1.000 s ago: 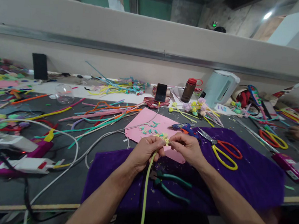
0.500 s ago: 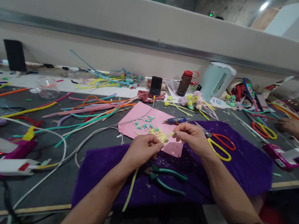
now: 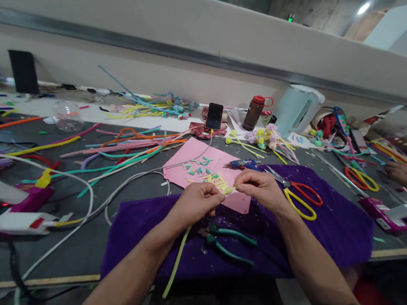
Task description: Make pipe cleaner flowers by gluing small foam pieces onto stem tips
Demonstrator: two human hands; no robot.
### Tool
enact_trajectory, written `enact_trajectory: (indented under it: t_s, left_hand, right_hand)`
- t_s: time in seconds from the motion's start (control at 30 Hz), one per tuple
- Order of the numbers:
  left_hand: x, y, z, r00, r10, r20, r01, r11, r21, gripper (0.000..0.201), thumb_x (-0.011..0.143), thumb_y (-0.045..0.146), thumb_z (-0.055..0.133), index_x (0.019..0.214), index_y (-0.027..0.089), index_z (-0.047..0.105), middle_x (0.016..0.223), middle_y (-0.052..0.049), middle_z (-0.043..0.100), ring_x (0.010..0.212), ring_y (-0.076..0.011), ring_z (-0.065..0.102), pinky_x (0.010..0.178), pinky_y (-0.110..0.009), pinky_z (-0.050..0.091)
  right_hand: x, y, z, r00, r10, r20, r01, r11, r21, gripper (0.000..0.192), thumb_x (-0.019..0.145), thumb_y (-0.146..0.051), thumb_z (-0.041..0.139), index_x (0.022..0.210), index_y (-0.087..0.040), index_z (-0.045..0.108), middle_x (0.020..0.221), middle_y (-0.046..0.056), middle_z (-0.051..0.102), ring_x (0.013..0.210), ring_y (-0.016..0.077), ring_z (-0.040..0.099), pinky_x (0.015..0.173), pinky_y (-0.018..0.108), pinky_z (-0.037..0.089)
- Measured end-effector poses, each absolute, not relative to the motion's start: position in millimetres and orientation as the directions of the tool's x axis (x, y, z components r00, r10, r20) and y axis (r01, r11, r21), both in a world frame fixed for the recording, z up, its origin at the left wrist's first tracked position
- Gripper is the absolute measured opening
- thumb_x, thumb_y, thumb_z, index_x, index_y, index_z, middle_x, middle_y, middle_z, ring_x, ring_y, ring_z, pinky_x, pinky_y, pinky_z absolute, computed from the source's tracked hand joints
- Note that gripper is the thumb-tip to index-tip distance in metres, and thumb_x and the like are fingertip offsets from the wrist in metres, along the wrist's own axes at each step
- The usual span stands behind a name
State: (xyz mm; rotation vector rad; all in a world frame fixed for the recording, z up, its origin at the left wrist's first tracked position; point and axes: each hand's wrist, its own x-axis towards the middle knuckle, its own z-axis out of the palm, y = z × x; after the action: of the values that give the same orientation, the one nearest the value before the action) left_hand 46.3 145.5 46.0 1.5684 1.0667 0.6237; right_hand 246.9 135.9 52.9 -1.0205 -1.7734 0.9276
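My left hand (image 3: 195, 205) is closed around a yellow-green pipe cleaner (image 3: 176, 265), whose long tail hangs down toward me over the purple cloth (image 3: 329, 231). My right hand (image 3: 259, 187) pinches the pipe cleaner's curled upper end (image 3: 229, 190) between thumb and fingers. Both hands hover above the near edge of a pink sheet (image 3: 195, 159) scattered with small teal and yellow cut pieces (image 3: 202, 169). Green-handled pliers (image 3: 229, 243) lie on the cloth just below my hands.
Yellow-and-red scissors (image 3: 302, 198) lie right of my right hand. Loose coloured pipe cleaners (image 3: 127, 152), glue guns (image 3: 15, 201) and white cables (image 3: 87, 199) sit left. A phone (image 3: 214, 116), bottle (image 3: 254, 113) and kettle (image 3: 297, 111) stand behind. Another person's hand (image 3: 405, 174) is far right.
My right hand pulled slightly away from the left, drawing out the pipe cleaner's end, then came close again. The camera view shifted down and right.
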Motion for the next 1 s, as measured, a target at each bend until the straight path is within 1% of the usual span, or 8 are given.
enact_trajectory:
  t_s: [0.33, 0.63, 0.83, 1.0]
  left_hand:
    - [46.0, 145.3, 47.9, 0.473, 0.856, -0.208, 0.276, 0.081, 0.958, 0.021, 0.071, 0.034, 0.057, 0.061, 0.015, 0.055, 0.040, 0.004, 0.050, 0.032, -0.0045, 0.033, 0.037, -0.017, 0.023]
    - [45.5, 145.8, 49.7, 0.491, 0.838, -0.239, 0.248, 0.129, 0.960, 0.023, 0.071, 0.036, 0.057, 0.061, 0.016, 0.053, 0.040, 0.004, 0.051, 0.031, -0.0039, 0.032, 0.035, -0.017, 0.023]
    - [45.6, 145.1, 50.3, 0.500, 0.832, -0.239, 0.223, 0.143, 0.964, 0.025, 0.070, 0.038, 0.059, 0.061, 0.015, 0.053, 0.041, 0.004, 0.051, 0.031, -0.0038, 0.032, 0.035, -0.017, 0.022]
    - [45.9, 145.4, 53.5, 0.540, 0.802, -0.257, 0.198, 0.175, 0.964, 0.026, 0.071, 0.037, 0.058, 0.058, 0.015, 0.051, 0.039, 0.004, 0.050, 0.029, -0.0032, 0.031, 0.034, -0.016, 0.020]
  right_hand:
    - [244.5, 135.9, 52.2, -0.292, 0.893, 0.343, 0.278, 0.422, -0.863, 0.011, 0.076, -0.026, 0.062, 0.074, -0.015, 0.065, 0.074, 0.004, 0.059, 0.067, 0.0131, 0.052, 0.061, 0.026, 0.041]
    - [242.3, 136.6, 51.9, -0.310, 0.871, 0.381, 0.381, 0.481, -0.789, 0.010, 0.077, -0.025, 0.060, 0.072, -0.017, 0.064, 0.073, 0.004, 0.061, 0.069, 0.0143, 0.054, 0.061, 0.026, 0.042]
    - [240.4, 135.7, 50.3, -0.289, 0.866, 0.409, 0.411, 0.498, -0.764, 0.011, 0.078, -0.025, 0.058, 0.071, -0.017, 0.062, 0.072, 0.003, 0.061, 0.066, 0.0133, 0.053, 0.056, 0.025, 0.040]
    - [237.8, 134.7, 49.3, -0.248, 0.869, 0.428, 0.416, 0.495, -0.763, 0.010, 0.078, -0.023, 0.057, 0.070, -0.017, 0.060, 0.072, 0.003, 0.059, 0.063, 0.0119, 0.051, 0.054, 0.024, 0.038]
